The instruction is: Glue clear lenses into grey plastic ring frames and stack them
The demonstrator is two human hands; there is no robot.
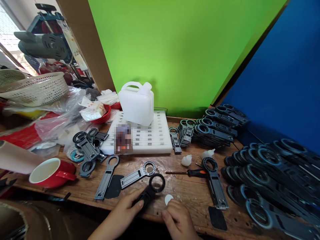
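Note:
My left hand (130,204) is wrapped round the handle end of a black plastic part with a ring (157,183) at its far end, held just above the table's front edge. My right hand (178,216) is closed, with fingers curled in. A small white disc (168,199) shows at its fingertips; whether it is pinched or lies on the wood, I cannot tell. Beyond my left hand lie a grey ring-ended part (137,175) and another one (107,178), near a dark pad (114,186). A screwdriver (196,172) lies further back, beside a darker ring-ended part (214,183).
Stacks of ring-ended parts (267,180) crowd the right side. A white jug (137,103) stands on a white foam tray (157,148) at the back. A red mug (53,173) and a loose pile of parts (87,146) are at left. Small white lumps (186,160) lie mid-table.

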